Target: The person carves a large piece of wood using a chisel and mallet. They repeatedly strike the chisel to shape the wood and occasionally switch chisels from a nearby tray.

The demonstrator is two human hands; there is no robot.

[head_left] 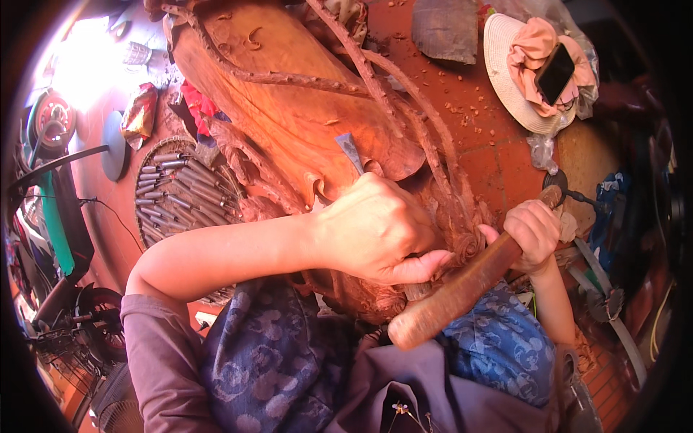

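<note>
Left hand [375, 231] closed around grey metal chisel [349, 151], pressed on large reddish carved wood slab [289, 108]. Right hand [535, 234] gripping brown wooden mallet [462, 289] beside it. Shiny red-gold foil package [138, 112] lying far left on floor.

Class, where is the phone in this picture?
In the head view, the phone lies at the upper right on a pink cloth inside the straw hat, on the floor.
</note>
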